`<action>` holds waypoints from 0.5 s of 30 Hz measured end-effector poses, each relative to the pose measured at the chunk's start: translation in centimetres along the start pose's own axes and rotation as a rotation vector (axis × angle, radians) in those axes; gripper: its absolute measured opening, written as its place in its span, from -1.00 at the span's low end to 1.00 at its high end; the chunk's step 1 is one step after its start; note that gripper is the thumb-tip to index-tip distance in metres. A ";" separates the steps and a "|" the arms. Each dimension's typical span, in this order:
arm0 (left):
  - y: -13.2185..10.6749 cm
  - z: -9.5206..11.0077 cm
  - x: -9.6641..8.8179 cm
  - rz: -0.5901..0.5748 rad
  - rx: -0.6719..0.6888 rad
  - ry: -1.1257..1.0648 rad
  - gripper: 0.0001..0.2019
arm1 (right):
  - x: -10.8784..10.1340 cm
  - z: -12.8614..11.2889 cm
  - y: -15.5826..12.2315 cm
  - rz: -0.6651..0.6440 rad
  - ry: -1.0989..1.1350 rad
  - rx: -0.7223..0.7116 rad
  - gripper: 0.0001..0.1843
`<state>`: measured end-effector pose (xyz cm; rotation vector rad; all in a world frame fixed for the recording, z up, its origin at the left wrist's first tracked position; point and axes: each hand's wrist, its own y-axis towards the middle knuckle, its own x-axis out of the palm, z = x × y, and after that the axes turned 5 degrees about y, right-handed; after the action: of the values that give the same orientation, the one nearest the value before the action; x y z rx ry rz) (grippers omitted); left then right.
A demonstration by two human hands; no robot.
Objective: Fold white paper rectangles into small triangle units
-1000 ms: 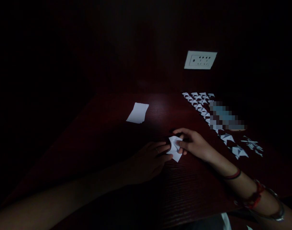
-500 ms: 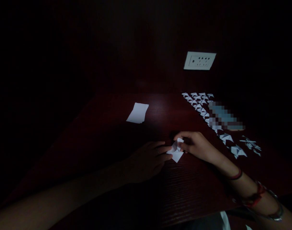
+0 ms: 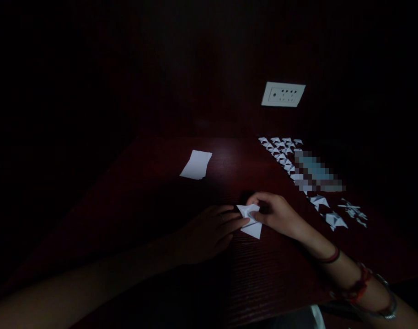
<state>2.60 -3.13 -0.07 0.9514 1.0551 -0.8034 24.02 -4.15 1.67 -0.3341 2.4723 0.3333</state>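
A small folded sheet of white paper point(image 3: 252, 230) lies on the dark red table between both hands. My right hand point(image 3: 276, 212) grips its upper right part, with the thumb on top and the fingers curled behind. From the left, my left hand point(image 3: 214, 230) reaches in with its fingers stretched out, and a fingertip rests on the paper's folded middle. This hand is in deep shadow. Folded white paper pieces point(image 3: 335, 220) stand to the right of my right hand, and a longer group of them point(image 3: 282, 159) runs back toward the wall.
A stack of white paper sheets point(image 3: 196, 165) lies farther back on the table point(image 3: 229, 178). At the right are thin paper scraps point(image 3: 354, 211) and a blurred-out flat object point(image 3: 318, 171). A power socket point(image 3: 283, 94) is set in the back wall.
The paper has turned between my hands, and its upper flap now lies flatter, with a point toward the upper left. My right thumb presses nearer its middle. The view has shifted slightly.
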 end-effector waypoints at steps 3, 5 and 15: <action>0.0 0.1 -0.1 0.066 -0.044 -0.074 -0.51 | -0.1 -0.1 0.0 0.021 0.018 -0.020 -0.84; 0.0 -0.1 -0.3 0.145 -0.143 -0.167 -0.48 | -0.2 -0.4 0.0 0.053 0.018 -0.034 -0.86; 0.5 -0.1 -0.8 0.313 -0.367 -0.520 -0.70 | 0.1 -1.7 -1.2 0.130 -0.258 -0.476 -0.83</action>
<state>2.75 -2.78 0.77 0.5314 0.5531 -0.5286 23.40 -5.78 2.73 -0.3010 2.1436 0.9632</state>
